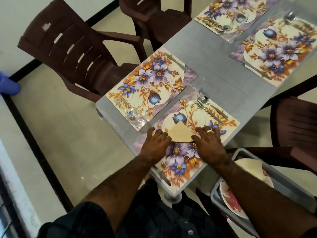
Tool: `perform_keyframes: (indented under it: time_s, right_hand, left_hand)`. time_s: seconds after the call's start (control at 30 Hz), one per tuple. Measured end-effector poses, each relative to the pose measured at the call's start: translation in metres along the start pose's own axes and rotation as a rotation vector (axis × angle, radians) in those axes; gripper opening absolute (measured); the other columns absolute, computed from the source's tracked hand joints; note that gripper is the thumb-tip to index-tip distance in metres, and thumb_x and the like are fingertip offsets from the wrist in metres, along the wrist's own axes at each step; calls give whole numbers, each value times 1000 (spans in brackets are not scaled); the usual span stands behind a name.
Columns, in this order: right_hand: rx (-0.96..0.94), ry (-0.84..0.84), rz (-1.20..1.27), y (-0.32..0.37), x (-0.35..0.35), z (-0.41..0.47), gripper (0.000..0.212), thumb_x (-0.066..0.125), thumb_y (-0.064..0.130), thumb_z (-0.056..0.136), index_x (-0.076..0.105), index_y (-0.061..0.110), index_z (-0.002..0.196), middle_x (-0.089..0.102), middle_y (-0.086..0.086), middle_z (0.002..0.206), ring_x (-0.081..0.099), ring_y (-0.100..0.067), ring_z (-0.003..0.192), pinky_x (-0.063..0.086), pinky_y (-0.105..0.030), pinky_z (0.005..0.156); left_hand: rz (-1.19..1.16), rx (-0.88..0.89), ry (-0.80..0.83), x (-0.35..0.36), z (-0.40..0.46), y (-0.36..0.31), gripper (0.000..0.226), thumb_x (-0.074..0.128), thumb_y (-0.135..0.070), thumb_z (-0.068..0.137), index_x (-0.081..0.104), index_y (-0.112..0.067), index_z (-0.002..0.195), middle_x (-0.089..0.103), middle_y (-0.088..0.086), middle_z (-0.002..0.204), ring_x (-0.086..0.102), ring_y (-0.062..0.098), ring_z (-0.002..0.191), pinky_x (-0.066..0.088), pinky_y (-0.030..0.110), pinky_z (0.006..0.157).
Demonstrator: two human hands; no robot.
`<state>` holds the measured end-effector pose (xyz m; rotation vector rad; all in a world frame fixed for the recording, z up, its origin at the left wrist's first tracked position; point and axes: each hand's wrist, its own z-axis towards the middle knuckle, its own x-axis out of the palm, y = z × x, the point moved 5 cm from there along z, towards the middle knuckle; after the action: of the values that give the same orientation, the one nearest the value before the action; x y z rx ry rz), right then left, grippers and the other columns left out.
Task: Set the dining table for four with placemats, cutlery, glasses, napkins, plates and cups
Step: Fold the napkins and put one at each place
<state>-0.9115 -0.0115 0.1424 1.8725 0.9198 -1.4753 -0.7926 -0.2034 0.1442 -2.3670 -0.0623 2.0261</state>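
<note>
both hands press flat, fingers spread, on a beige napkin lying on the nearest floral placemat at the bench corner: the left hand on its left edge, the right hand on its right. a fork and spoon lie at that placemat's far end. a glass stands on the neighbouring placemat.
</note>
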Motion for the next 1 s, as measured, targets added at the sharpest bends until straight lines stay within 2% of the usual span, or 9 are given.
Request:
perform_keyframes:
  time_s: [0.1, 0.23, 0.33, 0.4, 0.47, 0.53, 0.67, 0.9, 1.0]
  right_hand:
    - [60, 73, 66, 10, 22, -21, 71, 65, 31, 79, 56, 14, 148, 46, -17, 158, 45, -40, 142, 22, -67, 116]
    - [-30, -22, 143, 49, 36, -44, 80, 52, 40, 92, 33, 7, 162, 25, -15, 171, 19, -36, 159, 13, -70, 121]
    - [-26, 38, 142, 63, 47, -43, 100, 51, 64, 87, 17, 14, 167, 5, -15, 175, 1, -39, 161, 7, -73, 120]
    - [21, 24, 157, 66, 44, -37, 95, 54, 63, 91, 16, 22, 168, 0, -17, 175, -2, -42, 160, 5, -74, 120]
    - [38, 20, 152, 68, 41, -34, 80, 41, 62, 101, 13, 30, 168, -6, -16, 175, -5, -42, 160, 5, -73, 121]
    - [43, 30, 140, 65, 45, -33, 72, 26, 65, 104, 10, 35, 167, -9, -15, 175, -8, -41, 160, 5, -73, 121]
    - [104, 76, 136, 45, 54, -41, 74, 23, 70, 103, 4, 37, 167, -15, -12, 174, -13, -39, 160, 0, -74, 120]
    - [233, 64, 195, -5, 50, -67, 77, 24, 69, 101, 2, 35, 167, -13, -10, 175, -12, -36, 160, -8, -73, 120]
    - [175, -26, 190, -5, 39, -58, 76, 31, 63, 102, 9, 31, 168, 0, -12, 175, -2, -37, 161, -8, -67, 123]
  left_hand:
    - [-44, -51, 73, 22, -22, -13, 48, 47, -37, 97, 61, -13, 136, 57, 15, 147, 52, 40, 133, 26, 63, 115]
    - [-76, -77, 144, 36, -43, -36, 78, 29, -59, 101, 30, -12, 164, 25, 19, 171, 17, 39, 160, 11, 68, 123]
    - [-67, -165, 229, 46, -47, -37, 109, 31, -84, 89, -1, -18, 168, -7, 20, 174, -12, 41, 160, -5, 71, 122]
    - [-83, -193, 212, 43, -47, -35, 102, 13, -88, 90, -7, -25, 168, -16, 18, 174, -17, 42, 159, -8, 73, 121]
    - [-75, -189, 183, 38, -45, -32, 86, -5, -79, 96, -6, -32, 168, -17, 14, 174, -17, 40, 160, -3, 74, 120]
    - [-64, -195, 167, 36, -44, -30, 75, -5, -71, 101, -7, -36, 167, -18, 12, 174, -17, 38, 160, 1, 74, 120]
    - [-64, -225, 172, 39, -47, -21, 79, -8, -73, 98, -8, -34, 167, -20, 11, 174, -17, 37, 160, -3, 73, 121]
    - [-89, -318, 127, 43, -76, 8, 80, 15, -65, 106, 9, -15, 168, -1, 16, 176, -1, 37, 162, 3, 68, 125]
    - [-143, -266, -46, 29, -67, 7, 69, 37, -49, 108, 36, -5, 161, 29, 22, 168, 25, 41, 157, 21, 60, 124]
